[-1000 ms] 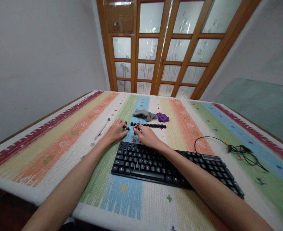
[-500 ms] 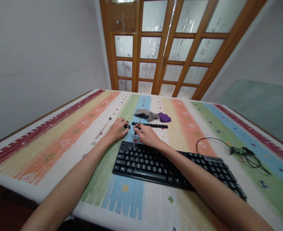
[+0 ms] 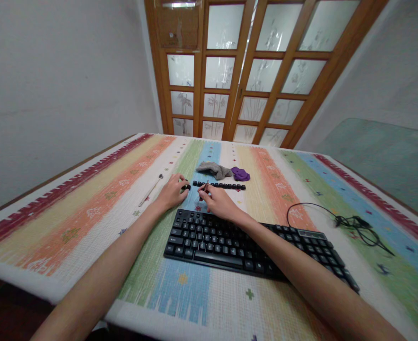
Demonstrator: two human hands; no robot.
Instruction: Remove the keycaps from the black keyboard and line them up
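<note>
Beyond the black keyboard (image 3: 223,258), my left hand (image 3: 173,192) rests on the cloth with its fingers curled on a small black keycap (image 3: 186,187). Just to its right, my right hand (image 3: 218,201) is closed in a pinch on a thin brownish stick-like tool (image 3: 206,184); its lower end looks dark and is partly hidden by the fingers. A row of black keycaps (image 3: 230,186) lies behind the right hand. My right forearm passes over the keyboard and hides part of its keys.
A grey cloth (image 3: 214,169) and a purple cloth (image 3: 240,174) lie crumpled behind the keycap row. Left of my left hand is a slim stick with a dark tip (image 3: 151,190). The keyboard's cable (image 3: 358,225) is coiled at the right. A striped tablecloth (image 3: 98,237) covers the table.
The view has shifted slightly. Both hands stay in nearly the same place, with the right hand's pinch only slightly changed; keyboard and keycap row look unmoved.
</note>
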